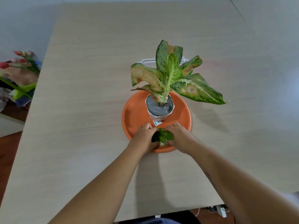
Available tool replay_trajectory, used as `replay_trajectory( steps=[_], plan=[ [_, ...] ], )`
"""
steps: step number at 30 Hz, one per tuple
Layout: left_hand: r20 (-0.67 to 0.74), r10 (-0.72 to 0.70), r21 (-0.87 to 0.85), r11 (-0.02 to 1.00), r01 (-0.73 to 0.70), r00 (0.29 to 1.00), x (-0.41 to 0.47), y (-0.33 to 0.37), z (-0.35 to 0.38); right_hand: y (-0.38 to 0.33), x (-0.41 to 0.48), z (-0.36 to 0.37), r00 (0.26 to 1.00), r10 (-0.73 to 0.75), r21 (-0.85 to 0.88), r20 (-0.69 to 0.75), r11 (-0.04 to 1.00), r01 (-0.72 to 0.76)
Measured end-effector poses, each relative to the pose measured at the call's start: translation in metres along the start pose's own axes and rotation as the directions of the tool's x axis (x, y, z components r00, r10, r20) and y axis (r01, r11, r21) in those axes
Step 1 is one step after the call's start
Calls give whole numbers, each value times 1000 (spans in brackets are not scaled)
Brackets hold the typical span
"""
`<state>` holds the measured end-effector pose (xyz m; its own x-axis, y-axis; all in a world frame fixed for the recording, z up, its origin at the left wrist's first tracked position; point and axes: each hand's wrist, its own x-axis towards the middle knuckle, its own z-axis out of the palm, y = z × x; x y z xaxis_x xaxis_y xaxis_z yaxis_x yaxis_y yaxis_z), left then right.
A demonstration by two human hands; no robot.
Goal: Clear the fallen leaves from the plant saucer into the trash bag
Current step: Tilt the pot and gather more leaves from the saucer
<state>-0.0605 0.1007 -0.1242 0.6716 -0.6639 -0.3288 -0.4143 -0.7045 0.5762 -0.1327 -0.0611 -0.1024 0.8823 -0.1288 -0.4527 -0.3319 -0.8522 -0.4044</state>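
L hand (144,136) & R hand (178,136) reach fwd, both cupped, gripping 1 leaf pile (162,136) in 1 saucer (134,114); 1 potted plant (171,73).

Label (156,122) on white pot (153,116): print too small, unreadable.

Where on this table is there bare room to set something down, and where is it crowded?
Bare tabletop lies left of the orange saucer out to the table edge, right of it, and far behind the plant. Crowded: the saucer's near part, where left hand and right hand grip the fallen leaves before the white pot; both forearms cross the near strip.
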Motion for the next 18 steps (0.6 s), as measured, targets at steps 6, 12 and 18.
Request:
replay_trajectory(
  steps=[6,12,18],
  plan=[
    [-56,-1,-72,997,-3,998,-2,-1,-6,-5,-4,7,994,-1,85,-109,996,10],
    [-51,-3,-37,999,1,999,-2,-5,-6,-15,-3,10,994,53,47,-92,998,-48],
    [-80,-1,-44,999,-3,997,-1,-3,-8,-14,-5,15,982,50,80,-182,996,-36]
  ],
)
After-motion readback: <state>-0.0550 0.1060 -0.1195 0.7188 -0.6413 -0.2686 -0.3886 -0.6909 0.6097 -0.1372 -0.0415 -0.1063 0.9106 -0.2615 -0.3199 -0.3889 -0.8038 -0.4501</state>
